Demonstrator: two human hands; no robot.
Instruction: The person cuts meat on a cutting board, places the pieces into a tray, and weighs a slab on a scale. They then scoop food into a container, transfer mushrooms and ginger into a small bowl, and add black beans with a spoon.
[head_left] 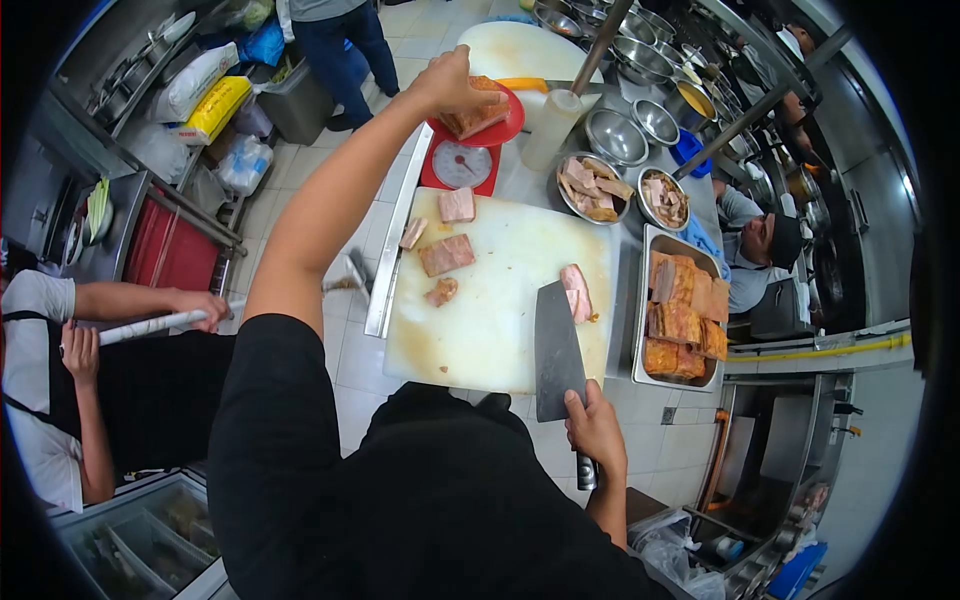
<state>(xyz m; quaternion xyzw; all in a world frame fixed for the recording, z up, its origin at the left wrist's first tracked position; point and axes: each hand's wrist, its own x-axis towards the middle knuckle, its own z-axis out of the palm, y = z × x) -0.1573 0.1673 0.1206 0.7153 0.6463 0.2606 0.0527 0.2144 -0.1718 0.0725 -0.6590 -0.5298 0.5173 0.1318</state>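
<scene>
the left hand (450, 85) is closed around a slab of meat (478, 115) on the red scale (462, 160) past the cutting board's far edge. the right hand (595, 430) grips a cleaver (556, 350), blade flat near the cutting board's (500, 320) near right corner, beside a meat slice (575, 290).

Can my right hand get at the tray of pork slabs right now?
Likely yes for reach: the tray sits beside the cutting board, nothing between. But the right hand is full, gripping the cleaver.
</scene>
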